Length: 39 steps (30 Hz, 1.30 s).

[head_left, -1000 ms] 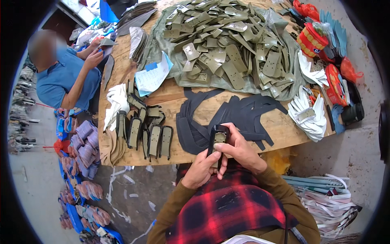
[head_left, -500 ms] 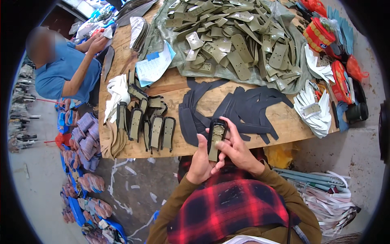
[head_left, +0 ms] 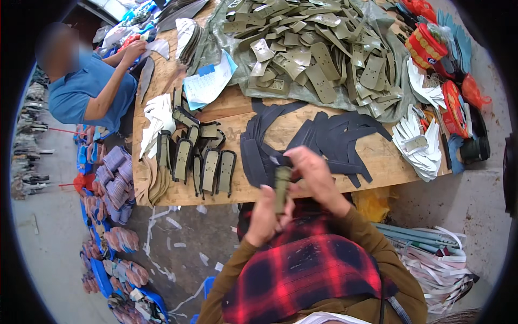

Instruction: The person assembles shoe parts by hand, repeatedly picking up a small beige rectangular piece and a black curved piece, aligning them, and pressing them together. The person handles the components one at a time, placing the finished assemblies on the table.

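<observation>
My left hand [head_left: 264,216] is closed round the lower part of an olive plastic plate [head_left: 281,186], held upright just past the table's near edge. At its top end my right hand [head_left: 317,178] pinches a dark strip [head_left: 281,160]; motion blur hides how far the strip is fixed to the plate. Behind my hands, flat dark strips [head_left: 337,143] lie in a loose heap on the wood. To the left stand several olive plates with black edging [head_left: 209,171], grouped near the front edge.
A big pile of bare olive plates [head_left: 318,59] covers the back of the wooden table [head_left: 232,116]. White cut pieces [head_left: 418,146] lie at the right, others [head_left: 157,121] at the left beside a paper sheet [head_left: 209,81]. A person in blue [head_left: 100,89] works at the left edge.
My right hand has moved up to the plate's top end, and the plate has turned more edge-on. The person at the left has shifted a light piece along the table edge.
</observation>
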Tool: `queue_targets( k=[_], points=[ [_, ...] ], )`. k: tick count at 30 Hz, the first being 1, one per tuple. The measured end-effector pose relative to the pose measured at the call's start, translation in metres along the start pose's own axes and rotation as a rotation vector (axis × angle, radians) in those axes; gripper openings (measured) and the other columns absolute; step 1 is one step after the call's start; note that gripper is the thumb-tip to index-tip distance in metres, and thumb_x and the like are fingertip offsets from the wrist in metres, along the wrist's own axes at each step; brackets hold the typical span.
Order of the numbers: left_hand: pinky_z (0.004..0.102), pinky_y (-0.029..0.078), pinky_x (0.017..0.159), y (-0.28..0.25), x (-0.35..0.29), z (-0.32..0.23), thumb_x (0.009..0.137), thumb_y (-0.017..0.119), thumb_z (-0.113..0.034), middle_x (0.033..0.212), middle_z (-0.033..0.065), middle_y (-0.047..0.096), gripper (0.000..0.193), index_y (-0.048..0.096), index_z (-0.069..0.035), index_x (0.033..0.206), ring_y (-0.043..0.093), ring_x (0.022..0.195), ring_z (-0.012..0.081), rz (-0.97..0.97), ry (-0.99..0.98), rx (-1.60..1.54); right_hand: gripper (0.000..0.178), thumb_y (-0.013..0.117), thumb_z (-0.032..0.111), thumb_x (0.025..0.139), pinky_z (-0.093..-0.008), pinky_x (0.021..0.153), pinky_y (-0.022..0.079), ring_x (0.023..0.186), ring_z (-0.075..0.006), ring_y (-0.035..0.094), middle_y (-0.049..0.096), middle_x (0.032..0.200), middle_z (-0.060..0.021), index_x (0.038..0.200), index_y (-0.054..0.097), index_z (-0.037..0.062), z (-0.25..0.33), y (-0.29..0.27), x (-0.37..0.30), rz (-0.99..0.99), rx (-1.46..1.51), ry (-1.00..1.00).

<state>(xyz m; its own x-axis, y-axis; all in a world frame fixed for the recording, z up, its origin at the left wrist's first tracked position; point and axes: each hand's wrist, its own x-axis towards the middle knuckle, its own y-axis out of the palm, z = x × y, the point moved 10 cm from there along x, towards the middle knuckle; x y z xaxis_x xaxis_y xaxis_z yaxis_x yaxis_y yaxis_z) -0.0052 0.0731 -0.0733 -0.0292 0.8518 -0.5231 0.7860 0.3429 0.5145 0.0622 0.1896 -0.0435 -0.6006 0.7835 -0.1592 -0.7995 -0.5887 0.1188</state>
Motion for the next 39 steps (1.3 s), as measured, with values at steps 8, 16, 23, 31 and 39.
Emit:
queue_targets(
  k=[8,16,23,31,39],
  points=[
    [0.0448,0.036,0.103,-0.075,-0.044,-0.203,0.097,0.058,-0.041,0.136,0.0234,0.048,0.067,0.038,-0.001,0.146,0.046,0.124,0.0349,-0.834,0.972,1.582,0.012,0.069,0.012,0.087,-0.0333,0.063,0.049,0.070,-0.0235,0.063,0.061,0.085,-0.0113,0.092,0.066,0.0015,0.039,-0.065,-0.028,-0.228,-0.762,-0.337],
    [0.0266,0.048,0.056,-0.011,-0.008,-0.111,0.089,0.069,-0.011,0.081,0.0063,0.060,0.024,0.063,-0.001,0.110,0.059,0.064,0.0134,-0.363,0.763,0.946,0.025,0.075,0.014,0.078,-0.0396,0.070,0.047,0.082,-0.0301,0.057,0.055,0.090,-0.0103,0.095,0.059,0.0038,0.017,-0.012,-0.015,-0.272,-1.035,-0.432],
    [0.0305,0.046,0.057,-0.004,0.041,-0.062,0.088,0.073,-0.022,0.075,0.0087,0.064,0.029,0.065,0.003,0.101,0.057,0.062,0.0137,-0.202,0.498,0.895,0.012,0.071,0.008,0.080,-0.0378,0.067,0.045,0.078,-0.0284,0.056,0.056,0.082,-0.0097,0.087,0.061,0.0042,0.034,-0.023,-0.013,-0.080,-0.636,-0.372],
    [0.0179,0.040,0.052,0.005,0.035,-0.056,0.099,0.061,-0.023,0.096,0.0043,0.069,0.021,0.069,-0.004,0.100,0.063,0.077,0.0079,-0.053,0.257,0.064,0.012,0.064,0.011,0.091,-0.0319,0.065,0.050,0.075,-0.0214,0.063,0.062,0.087,-0.0100,0.098,0.064,0.0015,0.068,-0.084,0.041,-0.142,-0.590,-0.301],
    [0.0225,0.048,0.066,0.003,0.016,-0.053,0.101,0.056,-0.024,0.116,0.0060,0.066,0.024,0.060,-0.007,0.117,0.063,0.098,0.0113,0.074,0.154,-0.280,0.020,0.064,0.017,0.085,-0.0478,0.073,0.052,0.085,-0.0393,0.064,0.058,0.097,-0.0145,0.102,0.059,0.0058,0.053,-0.135,0.120,-0.542,-1.242,-0.329]
  ],
)
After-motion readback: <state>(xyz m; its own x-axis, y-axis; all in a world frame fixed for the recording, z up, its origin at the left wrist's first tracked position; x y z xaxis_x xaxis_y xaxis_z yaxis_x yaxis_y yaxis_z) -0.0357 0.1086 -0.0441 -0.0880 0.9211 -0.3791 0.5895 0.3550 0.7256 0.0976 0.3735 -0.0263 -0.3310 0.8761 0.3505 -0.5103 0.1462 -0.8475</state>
